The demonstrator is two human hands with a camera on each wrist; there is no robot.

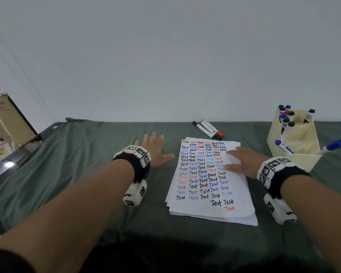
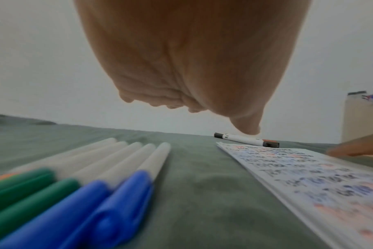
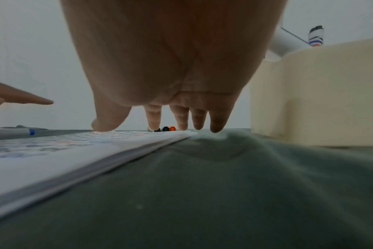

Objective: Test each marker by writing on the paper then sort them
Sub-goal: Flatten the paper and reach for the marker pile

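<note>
Green cloth (image 1: 87, 154) bears paper (image 1: 211, 205) reading "Test" (black, red, blue).

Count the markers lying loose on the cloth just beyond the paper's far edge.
3 markers, side by side and touching, just past the far edge of the paper: two black-capped, one red-capped. More could lie hidden behind them.
</note>
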